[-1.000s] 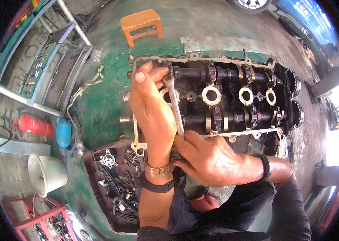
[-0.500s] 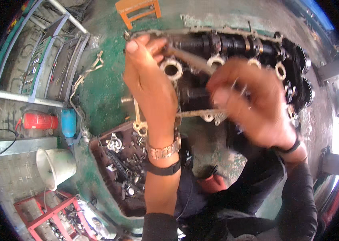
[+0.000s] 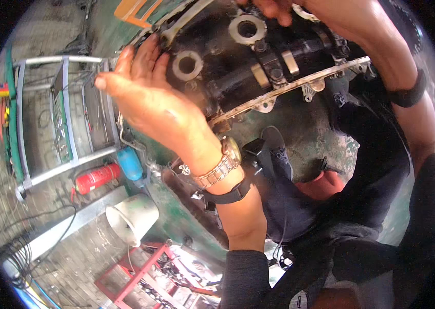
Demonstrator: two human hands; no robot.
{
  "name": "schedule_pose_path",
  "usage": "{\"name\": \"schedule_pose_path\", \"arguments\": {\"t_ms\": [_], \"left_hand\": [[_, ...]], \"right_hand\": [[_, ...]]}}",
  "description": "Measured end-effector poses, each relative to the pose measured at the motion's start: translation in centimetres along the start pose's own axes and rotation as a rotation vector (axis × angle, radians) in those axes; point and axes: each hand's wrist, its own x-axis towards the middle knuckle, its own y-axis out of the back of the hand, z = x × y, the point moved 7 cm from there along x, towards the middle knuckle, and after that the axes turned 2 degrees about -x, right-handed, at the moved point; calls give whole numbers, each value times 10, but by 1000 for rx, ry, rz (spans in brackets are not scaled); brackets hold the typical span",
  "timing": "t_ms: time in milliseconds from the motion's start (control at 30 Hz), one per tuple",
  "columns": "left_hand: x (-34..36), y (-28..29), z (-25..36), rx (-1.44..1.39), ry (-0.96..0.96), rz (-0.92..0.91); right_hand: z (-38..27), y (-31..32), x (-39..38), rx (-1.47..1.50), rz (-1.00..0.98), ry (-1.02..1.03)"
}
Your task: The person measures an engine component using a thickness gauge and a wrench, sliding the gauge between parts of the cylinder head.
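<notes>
My left hand (image 3: pixel 158 108) is beside the left end of a dark, oily engine cylinder head (image 3: pixel 228 85), its thumb stretched away from the fingers. Its fingertips lie close to the lower end of a silver wrench (image 3: pixel 189 21); whether they touch it I cannot tell. From there the wrench slants up and right, out of the picture. My right hand (image 3: pixel 274 9) is over the far side of the cylinder head, cut off by the upper edge. Some of its fingers point down, bent, and whatever they may hold is hidden. Pale round rings and camshaft lobes show between the hands.
An orange stool (image 3: pixel 135 13) stands beyond the engine. On the left are a metal rack (image 3: pixel 65 167) with tools, a red fire extinguisher (image 3: pixel 96 177), a blue bottle (image 3: pixel 130 164) and a white bucket (image 3: pixel 143 211). A brown parts tray (image 3: pixel 181 193) lies below my left wrist.
The view has shifted and turned, bringing the cylinder head higher. My right hand has moved up and away to the far edge, and the wrench now slants up to the right.
</notes>
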Motion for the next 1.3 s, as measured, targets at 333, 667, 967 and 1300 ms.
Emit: {"name": "schedule_pose_path", "arguments": {"t_ms": [333,667,967,1300], "left_hand": [[-3,-5,6,35,40,22],[-2,-2,2,45,31,19],[-4,-1,6,81,-4,26],[-4,-1,7,51,-10,4]], "right_hand": [[31,-21,13,204,30,206],[-1,-3,-21,132,-215,338],[8,-32,-17,76,-214,461],[-1,-44,-49,-227,-50,659]]}}
